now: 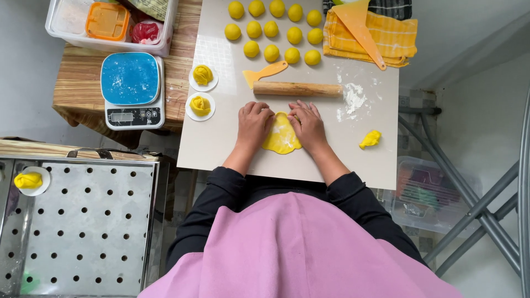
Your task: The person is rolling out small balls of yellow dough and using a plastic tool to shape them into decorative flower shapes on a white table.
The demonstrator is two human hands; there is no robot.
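Dough sheet (281,140): flat, yellow, floured, at frame centre on the pale desk (221,143); roughly oval, long axis running top to bottom of the frame, lower edge rounded and pointing toward the person, upper edge hidden under the fingers.

Left hand (255,122): palm down on the sheet's left edge, fingers curled narrow, tips on the upper left rim; right hand (309,124): palm down on the right edge, fingers likewise bent over the upper right rim; both press or fold the sheet, neither lifts it; whether any dough is pinched between fingers cannot be told.

Rolling pin (298,89): wooden, just above the hands, long axis left to right, apart from the sheet; orange scraper (266,72) just above it, handle pointing to the upper right; loose flour (353,98) at the pin's right end.

Dough balls (274,30): yellow, in rows at upper centre; small dough scrap (370,139) right of the hands, well apart.

Two shaped pieces (201,89) on white discs at the desk's left edge; scale (132,90) with blue top further left; perforated tray (83,226) at lower left, one shaped piece at its corner; yellow cloth (386,36) at upper right.
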